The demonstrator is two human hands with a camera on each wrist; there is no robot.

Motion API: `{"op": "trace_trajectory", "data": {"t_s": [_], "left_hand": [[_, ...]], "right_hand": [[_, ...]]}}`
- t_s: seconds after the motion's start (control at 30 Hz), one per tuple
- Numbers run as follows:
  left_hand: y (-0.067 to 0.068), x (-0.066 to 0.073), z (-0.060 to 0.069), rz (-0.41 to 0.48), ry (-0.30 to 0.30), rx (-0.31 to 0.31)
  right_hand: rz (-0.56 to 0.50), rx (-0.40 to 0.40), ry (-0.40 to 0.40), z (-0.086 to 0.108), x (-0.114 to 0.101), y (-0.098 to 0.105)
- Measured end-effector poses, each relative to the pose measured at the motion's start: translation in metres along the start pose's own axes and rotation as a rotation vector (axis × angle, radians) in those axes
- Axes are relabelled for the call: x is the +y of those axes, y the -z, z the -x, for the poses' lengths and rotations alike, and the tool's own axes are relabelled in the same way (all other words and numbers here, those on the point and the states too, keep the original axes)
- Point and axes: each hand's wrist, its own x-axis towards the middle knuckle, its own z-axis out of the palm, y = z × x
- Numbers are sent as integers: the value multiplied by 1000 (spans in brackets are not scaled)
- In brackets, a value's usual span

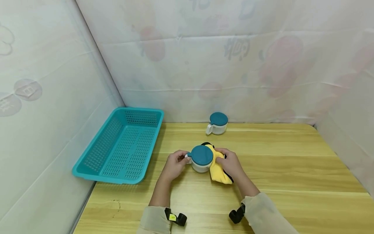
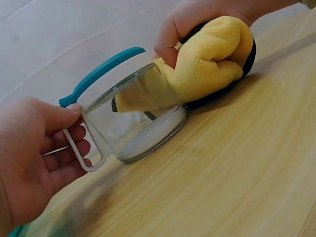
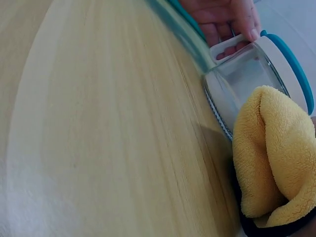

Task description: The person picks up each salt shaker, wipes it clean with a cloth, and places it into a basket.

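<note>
A clear glass jar (image 1: pixel 201 167) with a teal lid (image 1: pixel 202 155) and a white handle stands on the wooden table. My left hand (image 1: pixel 175 165) grips its handle (image 2: pixel 94 157), thumb near the top and fingers curled through the loop. On the jar's other side my right hand (image 1: pixel 232 164) holds a yellow cloth (image 1: pixel 219 172) with black edging against the glass. Through the glass in the left wrist view, part of the cloth shows behind the jar. The right wrist view has the folded cloth (image 3: pixel 276 158) covering part of the jar (image 3: pixel 239 81).
A second jar (image 1: pixel 218 129) with a teal lid and white handle stands near the table's back edge. At the left sits a teal perforated basket (image 1: pixel 159 136) with nothing in it. Pale printed curtains (image 1: pixel 187 65) hang behind and beside the table (image 1: pixel 292 162).
</note>
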Motion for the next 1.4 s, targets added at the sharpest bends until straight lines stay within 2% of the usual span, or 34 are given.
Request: {"op": "trace_trajectory", "data": {"t_s": [0.1, 0.33, 0.43, 0.63, 0.77, 0.9, 1.07, 1.33, 1.4], "left_hand": [[0, -1, 0, -1, -3, -1], [2, -3, 0, -1, -4, -1], [2, -4, 1, 0, 5, 3], [2, -4, 2, 0, 12, 0], [3, -4, 1, 4, 18, 9], [3, -4, 0, 11, 29, 19], [0, -3, 0, 30, 44, 16], [-1, -2, 1, -7, 2, -4], [-1, -3, 2, -14, 1, -1]], "right_hand": [[46, -9, 42, 0, 0, -1], [230, -10, 174, -3, -2, -6], [276, -14, 193, -3, -4, -6], [294, 14, 184, 0, -10, 8], [268, 41, 225, -3, -17, 20], [253, 4, 289, -10, -28, 27], [291, -66, 355, -18, -37, 31], [308, -180, 414, -27, -37, 28], [307, -202, 407, -28, -37, 27]]}}
